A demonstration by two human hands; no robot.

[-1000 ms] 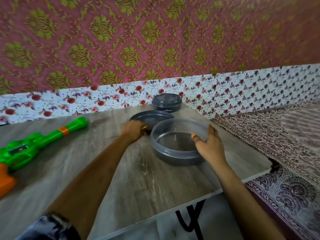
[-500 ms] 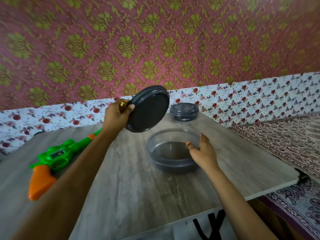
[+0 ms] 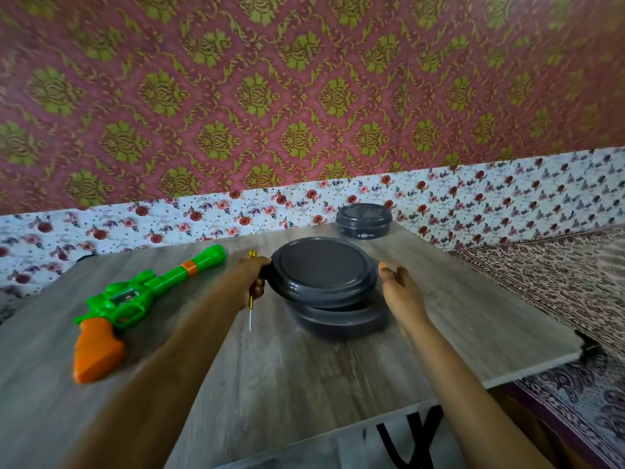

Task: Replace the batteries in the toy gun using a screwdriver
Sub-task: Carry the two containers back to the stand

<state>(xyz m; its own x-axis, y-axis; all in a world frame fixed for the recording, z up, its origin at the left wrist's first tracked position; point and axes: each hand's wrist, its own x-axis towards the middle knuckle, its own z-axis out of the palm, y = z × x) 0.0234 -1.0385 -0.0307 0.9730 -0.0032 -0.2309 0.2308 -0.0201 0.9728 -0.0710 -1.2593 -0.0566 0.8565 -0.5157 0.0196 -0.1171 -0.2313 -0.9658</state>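
Overall, the work surface is a grey wood-grain tabletop [image 3: 304,377] set against a wall [image 3: 304,96] papered in maroon with a gold damask pattern. A white band of red roses [image 3: 169,216] runs along its base. A dark patterned cloth [image 3: 558,282] lies to the right of the tabletop.

The toy gun [image 3: 142,292], green with an orange grip, lies flat at the left, untouched. The left hand [image 3: 252,282] has its fingers clenched around the screwdriver [image 3: 250,313] and holds the left rim of a dark lid [image 3: 321,269]. This lid sits askew over a round container [image 3: 341,321]. The right hand [image 3: 402,292] is released, fingers loose, just beside the container. A smaller lidded container [image 3: 363,221] stands at the far edge.
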